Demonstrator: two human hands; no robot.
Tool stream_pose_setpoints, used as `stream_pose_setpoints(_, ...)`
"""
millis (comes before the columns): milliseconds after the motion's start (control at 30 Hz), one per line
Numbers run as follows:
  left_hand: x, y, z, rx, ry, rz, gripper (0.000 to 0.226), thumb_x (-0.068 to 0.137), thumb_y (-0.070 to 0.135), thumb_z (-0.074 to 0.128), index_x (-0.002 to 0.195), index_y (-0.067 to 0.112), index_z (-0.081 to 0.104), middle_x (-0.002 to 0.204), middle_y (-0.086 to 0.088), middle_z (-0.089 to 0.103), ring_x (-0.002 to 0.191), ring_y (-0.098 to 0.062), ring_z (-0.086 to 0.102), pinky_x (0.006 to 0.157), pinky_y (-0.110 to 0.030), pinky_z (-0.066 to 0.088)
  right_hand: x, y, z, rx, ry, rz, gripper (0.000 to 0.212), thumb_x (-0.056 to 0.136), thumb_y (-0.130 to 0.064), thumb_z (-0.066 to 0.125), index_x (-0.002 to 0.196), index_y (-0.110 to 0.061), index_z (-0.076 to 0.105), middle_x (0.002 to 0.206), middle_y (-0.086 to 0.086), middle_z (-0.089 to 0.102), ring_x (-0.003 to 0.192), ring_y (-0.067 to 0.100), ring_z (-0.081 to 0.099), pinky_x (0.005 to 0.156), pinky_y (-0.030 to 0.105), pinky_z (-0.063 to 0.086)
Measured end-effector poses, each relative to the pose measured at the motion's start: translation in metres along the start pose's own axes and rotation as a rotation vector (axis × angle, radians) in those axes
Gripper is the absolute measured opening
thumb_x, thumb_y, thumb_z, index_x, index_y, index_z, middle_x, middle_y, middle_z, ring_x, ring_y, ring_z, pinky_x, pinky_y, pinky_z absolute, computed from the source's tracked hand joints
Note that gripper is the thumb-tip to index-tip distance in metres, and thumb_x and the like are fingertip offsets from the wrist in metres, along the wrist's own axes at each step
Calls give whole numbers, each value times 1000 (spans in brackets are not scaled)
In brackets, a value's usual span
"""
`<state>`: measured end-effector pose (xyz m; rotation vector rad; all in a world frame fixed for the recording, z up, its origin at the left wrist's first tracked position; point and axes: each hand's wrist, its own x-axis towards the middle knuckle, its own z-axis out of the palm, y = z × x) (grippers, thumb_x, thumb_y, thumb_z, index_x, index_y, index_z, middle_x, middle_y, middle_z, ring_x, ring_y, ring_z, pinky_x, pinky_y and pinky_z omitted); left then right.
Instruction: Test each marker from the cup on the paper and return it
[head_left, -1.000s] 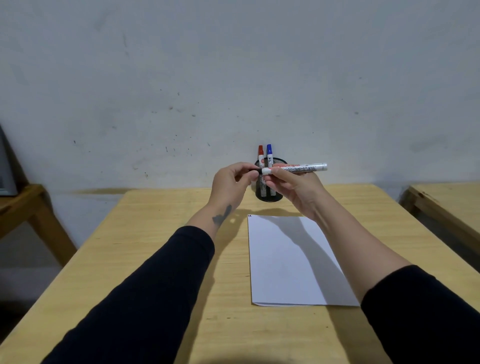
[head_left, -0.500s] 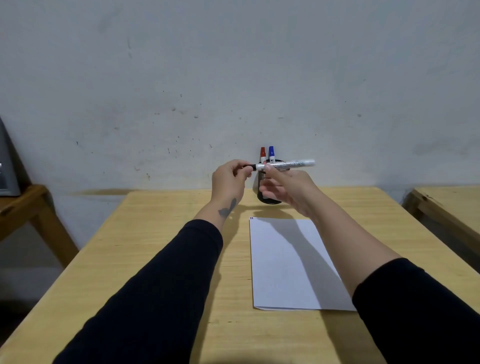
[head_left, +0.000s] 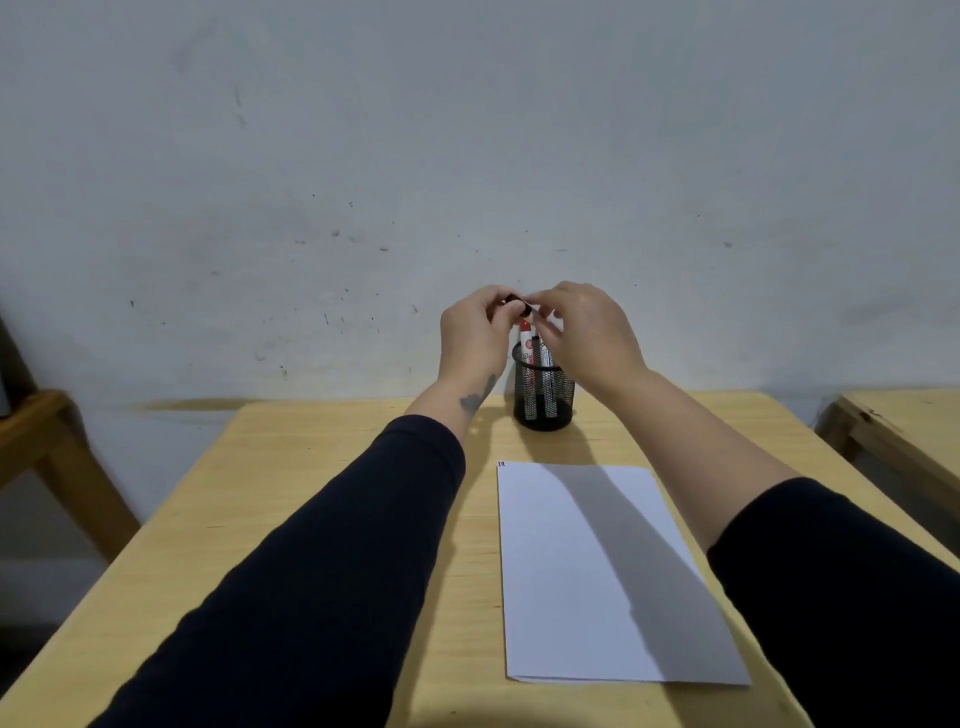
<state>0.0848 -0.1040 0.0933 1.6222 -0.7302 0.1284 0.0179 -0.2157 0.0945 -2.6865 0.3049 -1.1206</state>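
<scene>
Both hands up above the mesh cup (head_left: 543, 395); left hand (head_left: 475, 332) curled, fingertips pinching a small black piece (head_left: 519, 303), likely a marker cap; right hand (head_left: 587, 327) fingers bent in, touching it too, whatever else it holds hidden; red-capped marker (head_left: 526, 340) upright in the cup; paper (head_left: 587, 571) flat on the surface (head_left: 322, 493), nearer the camera.

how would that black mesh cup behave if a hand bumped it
The mesh cup looks light, being open wire, so it would probably slide on the smooth wooden table. It stands taller than wide with markers sticking above its rim, so a high knock might tip it.
</scene>
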Motion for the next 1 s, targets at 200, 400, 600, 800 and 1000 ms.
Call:
stream_pose_setpoints(200,11,-18,19,100,-43,-45,53,88,26,64,136,14,45,106,2,63,83,-3,58,72,-6,40,31,17,-1,144,112,134,22,89,-22,58,104,-12,71,94,6,70,81,21,66,77,38,54)
stream_pose_setpoints(400,1,-77,46,295,-198,-241,104,72,45,77,149,11,17,152,-7,33,140,-22,33,113,-41,33,46,33,10,355,133,408,22,86,-19,62,105,-10,70,80,-3,63,76,14,63,76,28,54)
stream_pose_setpoints(600,-3,-99,71,224,-149,-213,81,59,43,80,128,21,43,119,1,59,109,-18,58,91,-44,52,29,48,43,265,-40,565,26,83,-16,61,105,-7,72,100,9,73,87,18,65,74,22,45)
stream_pose_setpoints(800,-7,-103,76,158,-110,-137,76,68,35,80,132,23,41,120,4,58,108,-14,57,89,-32,50,35,51,56,58,-140,579,22,79,-10,65,97,1,71,99,15,72,85,28,66,66,32,53)
stream_pose_setpoints(1000,-4,-98,71,182,-150,-192,88,61,42,82,133,18,38,124,-1,57,114,-20,56,94,-41,50,38,41,43,55,-145,627,25,82,-8,69,105,3,68,103,14,69,94,28,67,72,29,50)
